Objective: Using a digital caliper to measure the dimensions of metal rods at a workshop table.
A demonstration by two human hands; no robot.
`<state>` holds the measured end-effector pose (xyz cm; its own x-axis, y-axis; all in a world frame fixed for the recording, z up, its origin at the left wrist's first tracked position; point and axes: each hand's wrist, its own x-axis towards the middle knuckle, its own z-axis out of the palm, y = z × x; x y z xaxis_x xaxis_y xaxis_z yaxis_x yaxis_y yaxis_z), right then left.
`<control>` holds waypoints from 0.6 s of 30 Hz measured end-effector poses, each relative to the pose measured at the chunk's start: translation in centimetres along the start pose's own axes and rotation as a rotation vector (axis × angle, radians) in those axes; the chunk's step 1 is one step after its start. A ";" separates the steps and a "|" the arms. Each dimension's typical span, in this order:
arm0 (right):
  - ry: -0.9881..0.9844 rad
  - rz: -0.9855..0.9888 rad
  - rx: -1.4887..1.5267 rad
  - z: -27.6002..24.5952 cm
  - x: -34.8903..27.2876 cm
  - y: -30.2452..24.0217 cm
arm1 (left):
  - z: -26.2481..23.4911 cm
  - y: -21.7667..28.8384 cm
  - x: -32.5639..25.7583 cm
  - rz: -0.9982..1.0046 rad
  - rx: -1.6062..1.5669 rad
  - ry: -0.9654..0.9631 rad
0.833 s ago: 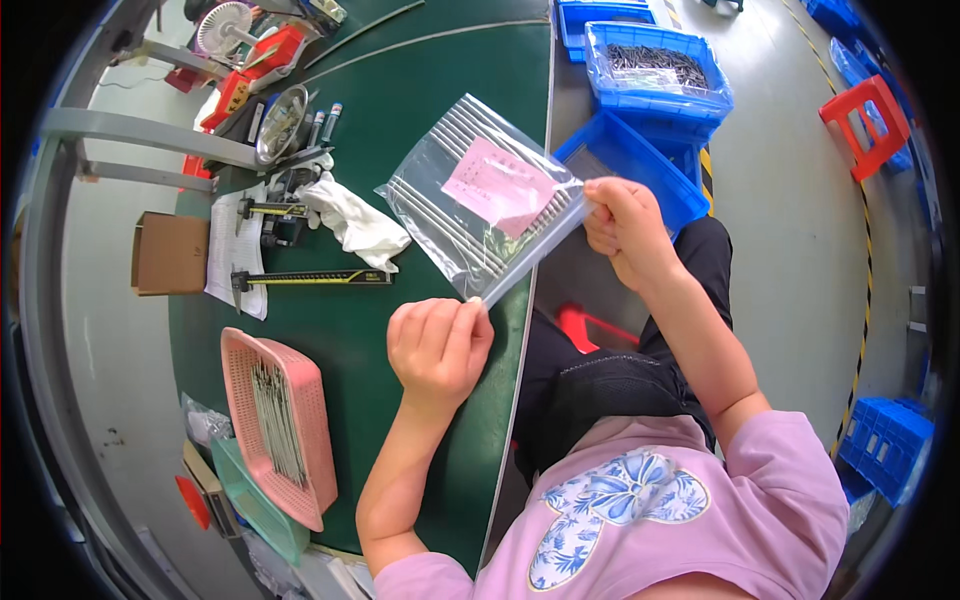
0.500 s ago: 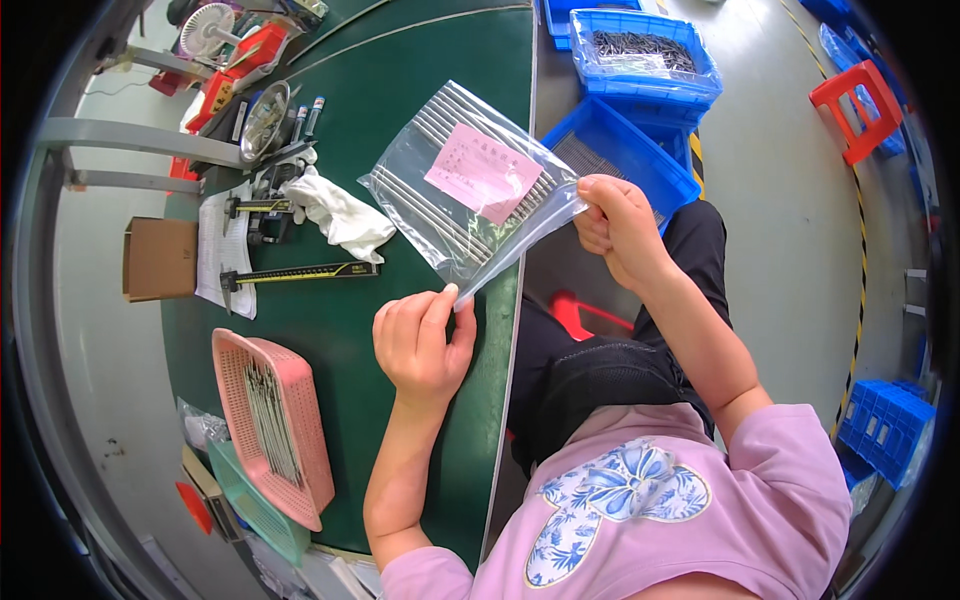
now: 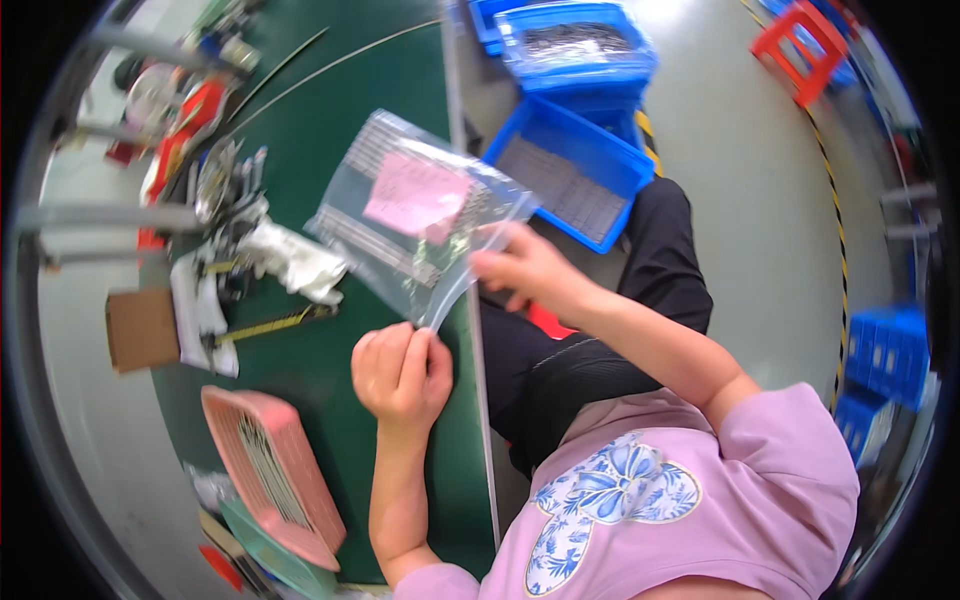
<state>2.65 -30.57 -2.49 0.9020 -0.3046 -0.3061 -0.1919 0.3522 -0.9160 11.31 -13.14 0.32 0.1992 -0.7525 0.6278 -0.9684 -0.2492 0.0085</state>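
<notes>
A clear zip bag (image 3: 345, 215) lies over the green table's edge, with thin metal rods and a pink label (image 3: 415, 195) inside. My left hand (image 3: 403, 378) is closed on its near corner, thumb against the bent fingers. My right hand (image 3: 535, 268), slightly blurred, has thumb and forefinger at the bag's mouth edge, partway along it. The bag's right corner sticks out free beyond that hand.
Left on the green table (image 3: 390, 60) are a pink basket (image 3: 318, 480) of metal rods, a caliper (image 3: 270, 325), a white cloth (image 3: 290, 260) and a cardboard box (image 3: 140, 330). A blue crate (image 3: 625, 160) of grey parts stands beyond my knee, a red stool (image 3: 800, 50) farther right.
My right hand has left the bag's right corner and moved along the mouth edge toward my left hand. The left hand keeps its corner. The whole view has shifted somewhat.
</notes>
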 end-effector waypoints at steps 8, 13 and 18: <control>0.028 0.080 0.057 0.5 2.2 -0.9 | 2.0 2.4 3.8 0.278 -0.143 -0.130; 0.150 -0.196 0.820 -4.2 1.1 -1.3 | 2.9 2.5 6.1 0.334 -0.190 -0.072; 0.380 -0.292 0.873 -15.5 -2.1 -4.6 | 4.3 -1.9 10.2 0.181 -0.101 -0.065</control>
<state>-4.38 -45.29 -1.61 0.6554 -0.6927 -0.3010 0.5076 0.6991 -0.5035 15.83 -22.97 3.40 0.0272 -0.8181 0.5744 -0.9987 -0.0469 -0.0196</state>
